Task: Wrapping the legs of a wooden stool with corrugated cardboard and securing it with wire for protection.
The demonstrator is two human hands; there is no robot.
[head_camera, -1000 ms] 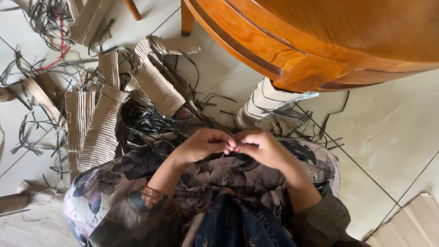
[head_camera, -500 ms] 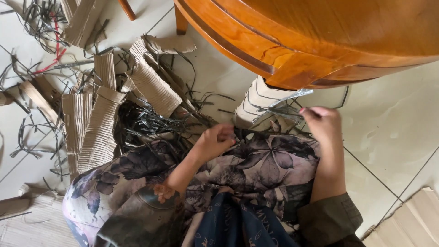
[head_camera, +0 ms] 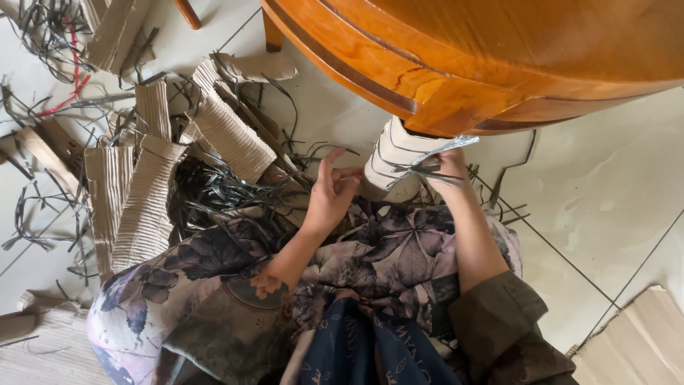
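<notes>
Two bare hands work low over the lap, just in front of a cream-coloured roll of corrugated card wound with thin dark bands. That roll stands on the pale tiled floor, right under the edge of the round orange-brown wooden table.

Left hand: fingers spread apart, palm open, holding nothing, fingertips just beside the roll's left side and above the loose tangle of thin dark plastic strips.

Right hand: fingers drawn together, pinched on a small bunch of dark strips lying across the roll's right side. A shiny silver foil-like scrap sits just above the knuckles, touching the roll's top edge.

Lap: dark floral-print fabric under both wrists; olive-green cuff on the right forearm.

Left of the hands: several ribbed brown corrugated cardboard pieces, some curled, some flat, mixed in with the strips. One red strip in the far-left scatter. Flat brown cardboard sheet at the lower right corner, well apart from the hands.
</notes>
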